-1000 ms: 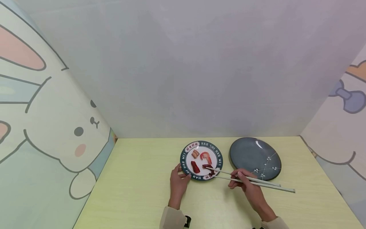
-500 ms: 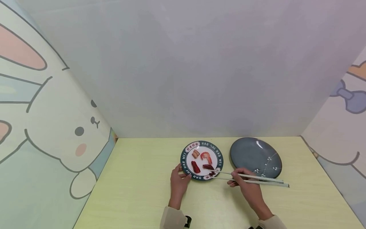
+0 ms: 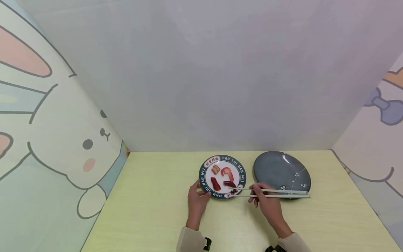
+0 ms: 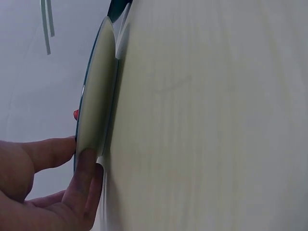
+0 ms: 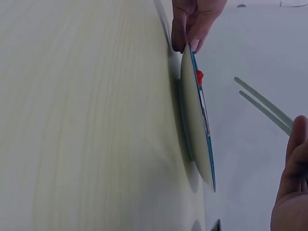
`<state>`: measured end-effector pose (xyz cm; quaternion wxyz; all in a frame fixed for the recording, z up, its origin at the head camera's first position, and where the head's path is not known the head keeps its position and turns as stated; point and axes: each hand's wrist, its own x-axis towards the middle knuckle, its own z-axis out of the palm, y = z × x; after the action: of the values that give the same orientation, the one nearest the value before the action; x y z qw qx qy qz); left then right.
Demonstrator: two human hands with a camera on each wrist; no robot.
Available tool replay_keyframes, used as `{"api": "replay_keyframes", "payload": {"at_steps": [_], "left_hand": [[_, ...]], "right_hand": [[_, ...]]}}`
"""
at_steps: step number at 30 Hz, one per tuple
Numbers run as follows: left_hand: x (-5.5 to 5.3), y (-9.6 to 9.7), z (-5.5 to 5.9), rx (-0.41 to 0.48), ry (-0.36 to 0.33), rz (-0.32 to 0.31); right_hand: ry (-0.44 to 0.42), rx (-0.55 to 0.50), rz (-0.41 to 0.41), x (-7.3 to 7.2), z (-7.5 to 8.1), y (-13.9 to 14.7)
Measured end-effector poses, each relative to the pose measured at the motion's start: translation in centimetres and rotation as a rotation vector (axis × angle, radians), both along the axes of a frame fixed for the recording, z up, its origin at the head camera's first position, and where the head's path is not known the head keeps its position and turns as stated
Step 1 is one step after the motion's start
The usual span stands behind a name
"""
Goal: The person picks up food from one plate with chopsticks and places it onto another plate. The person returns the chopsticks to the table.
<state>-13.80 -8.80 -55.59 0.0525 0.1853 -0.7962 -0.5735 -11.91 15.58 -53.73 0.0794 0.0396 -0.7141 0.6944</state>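
Note:
At the middle of the table in the head view sits a small round plate (image 3: 202, 181) with a lettered dark green rim. My left hand (image 3: 197, 203) pinches its near-left edge, thumb over the rim and fingers beneath in the left wrist view. My right hand (image 3: 269, 206) holds a pair of pale green chopsticks (image 3: 286, 191), tips slightly apart. The right wrist view shows those tips raised off the plate. On it lie a shrimp (image 3: 226, 172), a small tan striped piece (image 3: 215, 169), a red piece (image 3: 215, 184) and a dark red piece (image 3: 230, 183).
A larger dark blue-grey plate (image 3: 270, 168) with white flower marks stands to the right, partly behind my right hand and the chopsticks. The pale wooden table (image 3: 157, 196) ends at a grey back wall (image 3: 201, 87); cartoon-printed walls (image 3: 63, 150) flank it.
My right hand has shifted slightly left and away from me, and the chopsticks' rear ends have swung left and up in the view. The left hand and both plates look still.

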Motion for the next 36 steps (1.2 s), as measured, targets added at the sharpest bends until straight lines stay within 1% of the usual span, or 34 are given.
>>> {"api": "replay_keyframes", "payload": {"at_steps": [2, 5, 10, 15, 18, 21, 24, 31, 36], "left_hand": [[0.0, 0.0, 0.0, 0.0, 0.005, 0.001], [0.0, 0.0, -0.1, 0.007, 0.005, 0.003], [-0.1, -0.1, -0.2, 0.01, 0.006, -0.001], [-0.2, -0.1, -0.1, 0.004, 0.002, -0.005], [-0.2, -0.1, -0.1, 0.003, 0.001, -0.005], [-0.1, 0.0, -0.2, 0.007, 0.002, -0.007], [-0.1, 0.0, -0.3, 0.009, 0.004, -0.009], [0.0, -0.1, -0.3, 0.008, 0.008, -0.011], [0.0, -0.1, -0.4, 0.008, 0.012, -0.009]], "right_hand": [[0.011, 0.014, 0.01, -0.2, 0.0, -0.3], [0.0, 0.004, 0.044, -0.5, -0.2, -0.7], [-0.019, 0.001, 0.065, -1.0, -0.5, -1.5], [0.01, 0.016, 0.085, -1.4, -1.0, -2.3], [0.001, 0.016, 0.088, -1.6, -1.2, -2.9], [-0.048, 0.0, 0.081, -1.7, -1.4, -3.5], [-0.072, -0.014, 0.079, -1.8, -1.6, -4.0], [-0.064, -0.032, 0.078, -1.9, -1.5, -4.7], [-0.079, -0.045, 0.079, -2.2, -1.9, -5.0]]}}
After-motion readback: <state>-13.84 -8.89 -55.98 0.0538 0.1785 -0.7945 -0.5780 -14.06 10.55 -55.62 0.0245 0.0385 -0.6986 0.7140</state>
